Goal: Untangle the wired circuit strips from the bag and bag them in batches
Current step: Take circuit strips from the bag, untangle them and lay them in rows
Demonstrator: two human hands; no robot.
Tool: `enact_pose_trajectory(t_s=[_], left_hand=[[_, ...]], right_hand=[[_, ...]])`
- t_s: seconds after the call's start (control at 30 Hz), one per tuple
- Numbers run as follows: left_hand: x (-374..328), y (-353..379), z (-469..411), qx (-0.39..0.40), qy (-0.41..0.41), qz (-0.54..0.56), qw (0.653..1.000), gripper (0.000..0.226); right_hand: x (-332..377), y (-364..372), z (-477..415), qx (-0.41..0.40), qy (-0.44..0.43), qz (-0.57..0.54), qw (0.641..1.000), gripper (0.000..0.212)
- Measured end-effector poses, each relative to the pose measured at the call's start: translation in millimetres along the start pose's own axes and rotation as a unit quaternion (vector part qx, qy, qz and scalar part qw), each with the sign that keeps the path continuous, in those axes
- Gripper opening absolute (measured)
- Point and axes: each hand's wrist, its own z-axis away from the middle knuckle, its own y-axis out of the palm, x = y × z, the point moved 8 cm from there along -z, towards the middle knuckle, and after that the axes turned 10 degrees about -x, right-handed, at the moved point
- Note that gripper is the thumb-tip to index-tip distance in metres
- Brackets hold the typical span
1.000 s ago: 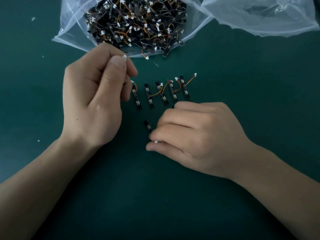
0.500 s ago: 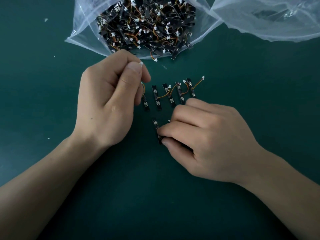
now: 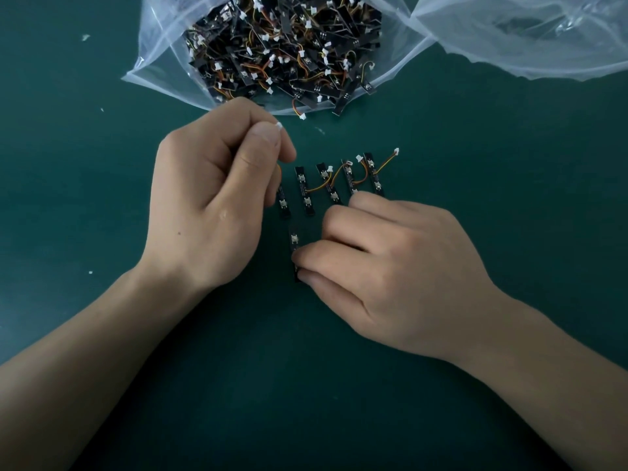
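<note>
Around the work: white specks (image 3: 85,37) scattered on the green desk (image 3: 475,198). Blocking the view: left grip (image 3: 210,198) over the top of the leftmost board in the row of loose strips (image 3: 307,195); right grip (image 3: 390,266) over the lower ends of the right-hand ones. Far edge: open clear bag (image 3: 159,62), packed with tangled strips (image 3: 289,45), black boards, orange-yellow wires, white plugs, a few spilling past the mouth. Beside it, to the right: second clear bag (image 3: 526,39), contents unclear. Print on boards too small to read. Left grip narrow, thumb and forefinger pinching a white connector (image 3: 279,125). Right grip pinching the near end of a single strip (image 3: 295,241) on the desk, just below the row.
</note>
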Motion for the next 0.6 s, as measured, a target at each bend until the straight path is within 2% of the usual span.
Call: enact_pose_trajectory(t_s=[0.47, 0.6], left_hand=[[-1, 2, 1, 0.000, 0.004, -0.004, 1.000, 0.029], [-6, 1, 1, 0.004, 0.020, -0.002, 1.000, 0.028]], right_hand=[[3, 0, -1, -0.017, -0.004, 0.006, 1.000, 0.021], [-6, -14, -1, -0.085, 0.054, -0.069, 0.993, 0.024]])
